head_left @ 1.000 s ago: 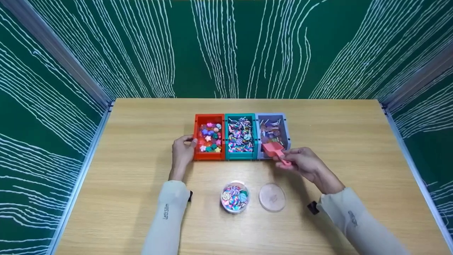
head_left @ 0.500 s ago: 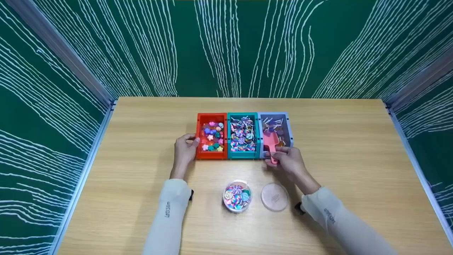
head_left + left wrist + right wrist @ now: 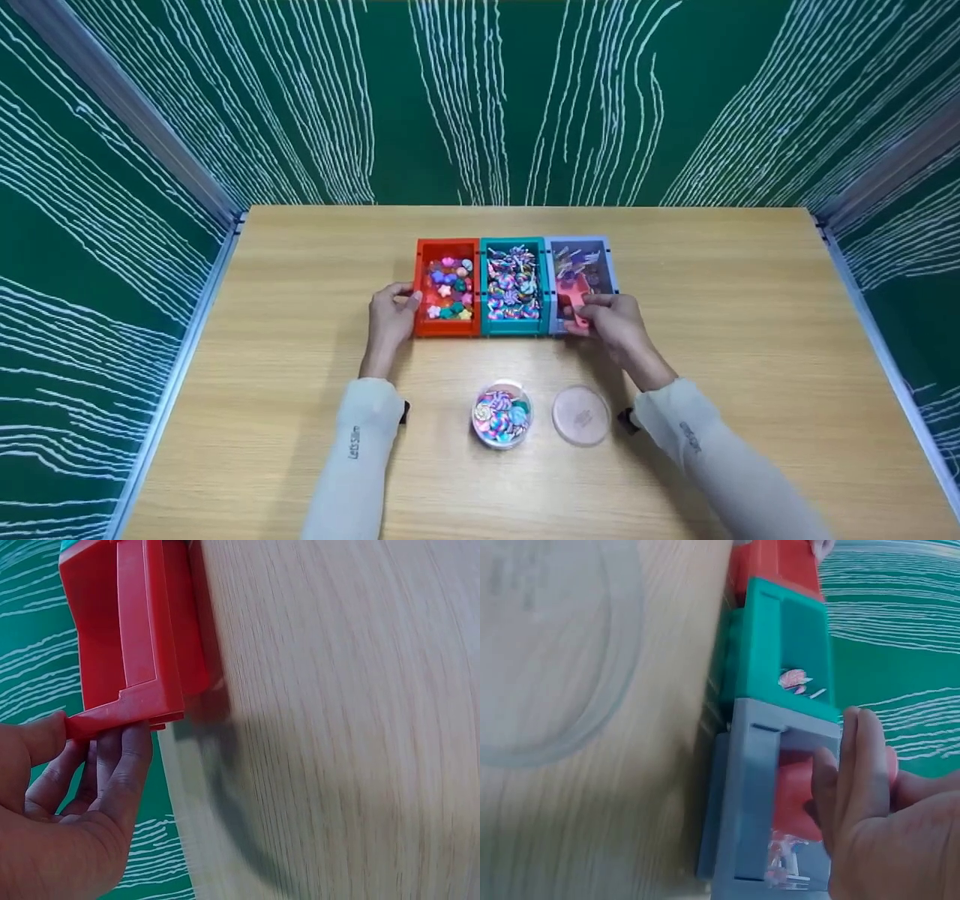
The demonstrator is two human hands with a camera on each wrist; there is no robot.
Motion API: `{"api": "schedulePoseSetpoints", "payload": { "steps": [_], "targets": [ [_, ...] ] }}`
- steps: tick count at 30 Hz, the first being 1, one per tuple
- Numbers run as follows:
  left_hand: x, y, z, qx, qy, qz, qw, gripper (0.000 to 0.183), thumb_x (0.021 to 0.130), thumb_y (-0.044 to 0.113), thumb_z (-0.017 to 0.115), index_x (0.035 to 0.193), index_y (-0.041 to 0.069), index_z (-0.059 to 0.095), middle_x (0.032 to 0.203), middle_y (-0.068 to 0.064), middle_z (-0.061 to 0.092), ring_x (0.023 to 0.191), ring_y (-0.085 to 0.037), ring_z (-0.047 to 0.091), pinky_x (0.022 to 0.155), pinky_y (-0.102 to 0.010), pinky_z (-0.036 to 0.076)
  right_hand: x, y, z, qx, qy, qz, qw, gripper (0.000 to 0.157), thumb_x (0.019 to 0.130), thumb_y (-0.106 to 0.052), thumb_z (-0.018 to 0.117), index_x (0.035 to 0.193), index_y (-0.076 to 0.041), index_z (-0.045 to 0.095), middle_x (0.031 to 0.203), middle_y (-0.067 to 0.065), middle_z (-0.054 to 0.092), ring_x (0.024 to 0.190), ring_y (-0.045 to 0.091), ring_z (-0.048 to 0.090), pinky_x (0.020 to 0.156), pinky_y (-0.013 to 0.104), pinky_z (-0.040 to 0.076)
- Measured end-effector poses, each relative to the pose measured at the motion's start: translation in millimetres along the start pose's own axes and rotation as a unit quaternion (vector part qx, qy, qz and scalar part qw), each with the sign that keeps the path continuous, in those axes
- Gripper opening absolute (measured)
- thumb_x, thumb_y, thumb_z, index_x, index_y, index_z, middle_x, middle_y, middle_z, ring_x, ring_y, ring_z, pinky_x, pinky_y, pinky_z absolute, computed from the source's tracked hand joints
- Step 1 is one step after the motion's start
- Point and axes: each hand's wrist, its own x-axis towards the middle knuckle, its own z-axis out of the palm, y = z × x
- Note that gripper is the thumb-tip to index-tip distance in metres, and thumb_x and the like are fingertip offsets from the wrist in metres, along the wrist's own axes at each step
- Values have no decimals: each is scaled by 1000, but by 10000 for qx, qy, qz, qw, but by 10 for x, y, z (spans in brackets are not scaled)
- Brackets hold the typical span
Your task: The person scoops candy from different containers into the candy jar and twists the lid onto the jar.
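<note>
My left hand (image 3: 392, 319) grips the left side wall of a red bin (image 3: 448, 328), thumb at the rim and fingers against the outside in the left wrist view. Small star- and flower-shaped pieces lie in that bin. My right hand (image 3: 619, 322) holds a pink scoop (image 3: 576, 287) by its handle, with the blade down inside the lilac-grey bin (image 3: 756, 802). Translucent pieces on white sticks (image 3: 576, 259) lie around the blade. Between these two stands a teal bin (image 3: 513, 328) full of swirly lollipop charms (image 3: 512, 285). My right fingers partly hide the scoop.
Nearer me on the wooden table (image 3: 300, 262) stands a round clear tub (image 3: 501, 444) of mixed lollipop charms. A round clear lid (image 3: 581, 416) lies flat to its right. Green walls with white lines (image 3: 405, 112) border the table.
My right hand has moved left and forward, taking the scoop from above the lilac-grey bin's front down among the stick pieces. My left hand has stayed on the red bin.
</note>
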Motion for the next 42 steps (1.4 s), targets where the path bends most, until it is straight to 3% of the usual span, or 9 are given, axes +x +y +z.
{"api": "schedulePoseSetpoints", "payload": {
  "steps": [4,8,10,16,23,36,42],
  "targets": [
    [-4,-2,17,-20,-85,-10,10000,25,105,7,65,126,-5,72,120,-20,71,92,-27,61,79,-32,50,65,91,37,-391,193,-214,9988,44,104,8,51,148,15,47,120,28,68,81,17,76,80,30,63],
    [-22,4,15,-36,-129,-89,9999,26,105,7,64,127,-4,72,121,-19,71,94,-27,61,81,-33,50,62,164,21,-368,215,-230,9988,47,106,8,49,152,13,44,133,34,63,84,17,77,81,30,62],
    [-28,3,10,-56,-125,-120,9998,25,105,8,64,126,-4,72,121,-19,71,94,-27,61,81,-34,50,49,191,7,-269,165,-284,9991,48,106,9,48,153,14,41,131,34,64,80,16,77,80,29,63],
    [-15,-16,15,-76,-63,224,9997,24,103,4,65,121,-8,72,117,-23,73,92,-31,70,76,-29,54,36,227,13,189,155,-355,9991,48,105,11,49,151,18,41,116,26,74,71,14,76,73,28,63],
    [-20,-15,15,-125,-9,81,9999,24,103,5,66,123,-7,73,116,-23,73,91,-29,68,72,-25,51,15,222,-1,56,233,-197,9995,49,106,8,49,154,11,42,136,34,63,75,15,76,78,30,63],
    [-12,-11,-6,-27,-58,24,10000,26,104,6,65,125,-6,72,121,-24,71,103,-35,67,93,-45,56,-5,218,-15,-35,201,-156,9997,48,107,5,50,155,8,44,135,31,64,78,15,76,80,29,63],
    [-9,-23,-7,-49,40,186,9998,24,102,4,66,122,-8,73,118,-24,72,99,-35,68,89,-42,57,7,233,-15,125,154,-237,9995,48,108,4,51,154,9,44,126,25,71,76,14,76,78,29,63]
  ]
}}
